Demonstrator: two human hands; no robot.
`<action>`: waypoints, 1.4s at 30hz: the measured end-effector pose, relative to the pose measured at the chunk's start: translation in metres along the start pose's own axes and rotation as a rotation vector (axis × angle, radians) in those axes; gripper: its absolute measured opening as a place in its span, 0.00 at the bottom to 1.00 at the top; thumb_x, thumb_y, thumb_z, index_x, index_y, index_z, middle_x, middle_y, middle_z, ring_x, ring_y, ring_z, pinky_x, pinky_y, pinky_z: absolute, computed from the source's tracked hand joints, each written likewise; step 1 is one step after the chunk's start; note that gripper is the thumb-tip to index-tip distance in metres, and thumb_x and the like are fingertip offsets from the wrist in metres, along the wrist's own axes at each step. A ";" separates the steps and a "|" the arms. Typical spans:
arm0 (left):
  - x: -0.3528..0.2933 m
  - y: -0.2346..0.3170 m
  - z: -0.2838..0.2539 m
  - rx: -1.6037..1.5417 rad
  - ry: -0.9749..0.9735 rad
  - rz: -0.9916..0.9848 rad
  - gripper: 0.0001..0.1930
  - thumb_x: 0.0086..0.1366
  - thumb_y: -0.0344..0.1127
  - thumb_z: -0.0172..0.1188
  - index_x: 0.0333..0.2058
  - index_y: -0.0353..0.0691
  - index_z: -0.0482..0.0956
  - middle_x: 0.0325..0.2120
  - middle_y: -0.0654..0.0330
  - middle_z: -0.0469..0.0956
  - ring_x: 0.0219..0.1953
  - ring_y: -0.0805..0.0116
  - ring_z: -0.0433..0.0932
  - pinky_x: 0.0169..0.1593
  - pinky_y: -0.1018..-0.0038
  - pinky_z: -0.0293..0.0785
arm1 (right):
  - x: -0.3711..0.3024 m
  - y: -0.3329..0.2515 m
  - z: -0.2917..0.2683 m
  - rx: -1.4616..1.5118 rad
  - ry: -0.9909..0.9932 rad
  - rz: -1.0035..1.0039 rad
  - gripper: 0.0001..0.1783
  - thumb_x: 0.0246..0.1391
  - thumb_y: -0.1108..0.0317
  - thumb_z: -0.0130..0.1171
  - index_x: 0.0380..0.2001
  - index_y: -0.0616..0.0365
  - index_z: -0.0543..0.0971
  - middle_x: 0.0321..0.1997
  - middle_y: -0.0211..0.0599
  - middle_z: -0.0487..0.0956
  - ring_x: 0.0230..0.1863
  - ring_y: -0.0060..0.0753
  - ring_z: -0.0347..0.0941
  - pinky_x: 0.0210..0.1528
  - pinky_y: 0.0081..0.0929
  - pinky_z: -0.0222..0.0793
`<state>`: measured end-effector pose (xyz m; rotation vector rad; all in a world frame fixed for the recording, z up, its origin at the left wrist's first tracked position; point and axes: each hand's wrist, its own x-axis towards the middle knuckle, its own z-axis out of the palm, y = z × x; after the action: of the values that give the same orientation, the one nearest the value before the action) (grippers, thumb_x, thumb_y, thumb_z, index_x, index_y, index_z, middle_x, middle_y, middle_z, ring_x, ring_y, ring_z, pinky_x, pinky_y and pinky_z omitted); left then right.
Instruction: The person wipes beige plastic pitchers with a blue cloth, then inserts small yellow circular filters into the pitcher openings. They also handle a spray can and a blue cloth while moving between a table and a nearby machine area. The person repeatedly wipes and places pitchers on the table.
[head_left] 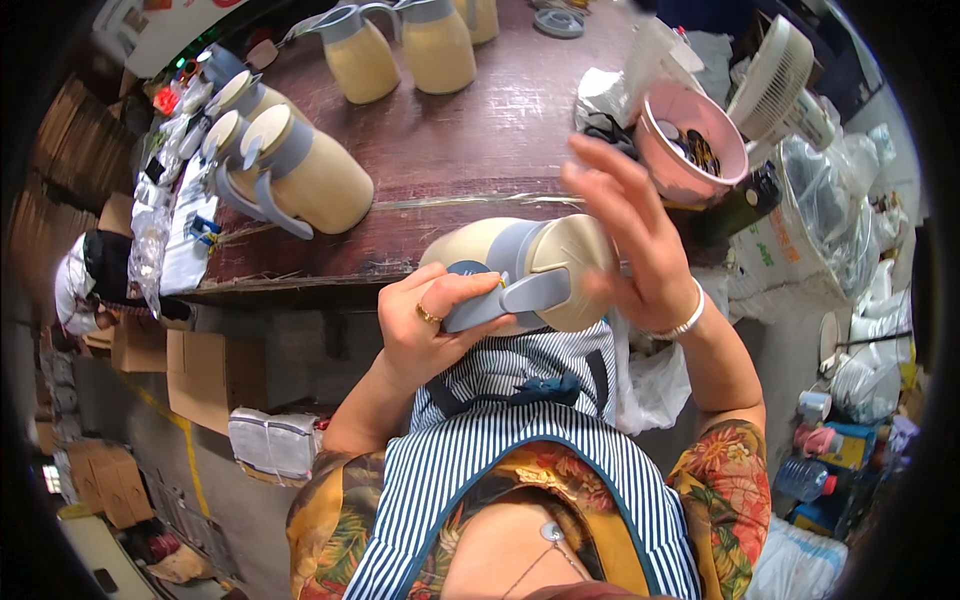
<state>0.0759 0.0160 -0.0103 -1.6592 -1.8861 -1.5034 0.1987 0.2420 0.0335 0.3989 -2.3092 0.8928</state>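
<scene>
A cream thermos jug [463,243] with a grey collar and a cream lid [572,274] lies tilted at the table's front edge, its lid end toward my right. My left hand [428,312] is wrapped round the jug's grey handle [474,312], thumb on top. Beside the lid, my right hand [640,235] is raised with its fingers stretched out and apart. Motion smears its fingertips and thumb near the lid, and whether they touch it I cannot tell. Nothing shows in the right palm.
Lidded jugs [315,178] stand on the dark red table [480,140] at the left; more jugs without lids [436,50] stand farther back. A pink basin [690,150] of small parts, a dark bottle [745,200] and a white fan [775,75] are at the right. Another person [85,280] bends at far left.
</scene>
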 end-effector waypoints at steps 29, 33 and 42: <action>0.023 -0.041 -0.041 -0.213 0.064 -0.255 0.17 0.54 0.39 0.73 0.40 0.39 0.84 0.31 0.55 0.85 0.35 0.58 0.85 0.38 0.67 0.82 | 0.039 -0.031 0.016 -0.397 -0.388 -0.061 0.44 0.56 0.37 0.59 0.67 0.55 0.67 0.73 0.55 0.60 0.71 0.65 0.59 0.72 0.54 0.52; 0.030 -0.044 -0.057 -0.462 -0.255 -0.176 0.18 0.52 0.42 0.75 0.40 0.42 0.85 0.32 0.55 0.86 0.35 0.63 0.86 0.41 0.70 0.80 | 0.053 -0.036 0.001 -0.463 -0.492 -0.713 0.29 0.58 0.43 0.58 0.59 0.42 0.73 0.61 0.50 0.75 0.62 0.61 0.70 0.66 0.62 0.62; 0.030 -0.083 0.014 0.390 0.531 -0.010 0.23 0.48 0.40 0.74 0.44 0.43 0.83 0.25 0.62 0.76 0.26 0.61 0.77 0.27 0.67 0.75 | 0.119 0.016 0.055 -0.569 -0.370 -0.076 0.42 0.52 0.54 0.65 0.68 0.56 0.65 0.68 0.49 0.65 0.69 0.57 0.60 0.69 0.51 0.56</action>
<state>0.0029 0.0583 -0.0403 -0.9644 -1.7382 -1.3012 0.0770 0.2096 0.0711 0.4206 -2.7259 0.1005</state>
